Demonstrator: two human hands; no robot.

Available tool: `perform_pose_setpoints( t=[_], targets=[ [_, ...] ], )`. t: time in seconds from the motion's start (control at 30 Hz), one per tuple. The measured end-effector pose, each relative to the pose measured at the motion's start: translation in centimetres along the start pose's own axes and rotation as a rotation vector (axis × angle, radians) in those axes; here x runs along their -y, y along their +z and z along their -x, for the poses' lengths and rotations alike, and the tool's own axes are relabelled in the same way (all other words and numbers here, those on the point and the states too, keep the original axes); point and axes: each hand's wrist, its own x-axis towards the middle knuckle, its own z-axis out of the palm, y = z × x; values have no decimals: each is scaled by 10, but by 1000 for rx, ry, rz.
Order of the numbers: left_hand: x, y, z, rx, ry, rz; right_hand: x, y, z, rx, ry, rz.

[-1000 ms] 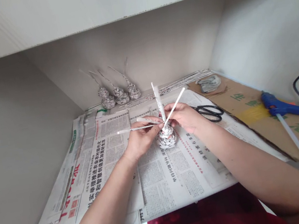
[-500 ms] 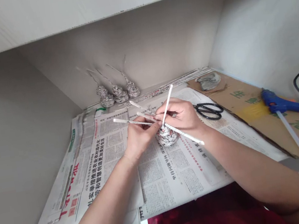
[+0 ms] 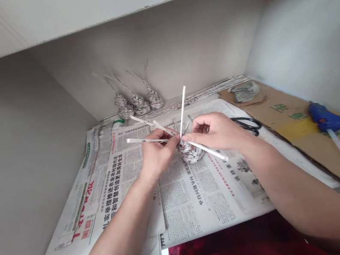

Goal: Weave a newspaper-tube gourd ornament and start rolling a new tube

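Observation:
A small gourd shape woven from rolled newspaper strips (image 3: 192,155) stands on the newspaper in front of me, its top partly hidden by my fingers. Several white rolled-paper sticks poke out from its neck; one paper stick (image 3: 182,110) points up and another (image 3: 208,151) slants down to the right. My left hand (image 3: 161,150) is closed at the neck, pinching the base of the sticks on the left. My right hand (image 3: 211,131) has thumb and fingers pressed together by the neck, at the base of the stick that slants right.
Three finished-looking woven gourds (image 3: 140,104) stand against the back wall, beside a bundle of long paper sticks (image 3: 197,95). Black-handled scissors (image 3: 248,125) lie behind my right wrist. Cardboard (image 3: 300,127) holds a blue glue gun (image 3: 328,118) and a grey crumpled cloth (image 3: 245,91). A shelf overhangs above.
My right hand has shifted slightly right, its fingers now lower at the neck. The upright stick leans less to the right. The whole view has shifted a little.

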Motion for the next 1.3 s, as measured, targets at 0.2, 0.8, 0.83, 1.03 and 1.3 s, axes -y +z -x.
perform_pose_setpoints(
  t=[0.2, 0.8, 0.83, 1.03, 1.3],
  targets=[
    [-6, -7, -1, 0, 14, 24, -2, -3, -1, 252, 90, -71],
    [-1, 5, 9, 28, 155, -158, 0, 16, -3, -83, 85, 54],
    [-1, 6, 9, 26, 158, -153, 1, 18, -2, -132, 83, 52],
    [-3, 6, 9, 46, 176, -95, 18, 24, 8, -286, -70, 132],
    [-5, 5, 4, 14, -5, 141, 7, 32, 6, -236, -2, -117]
  ],
)
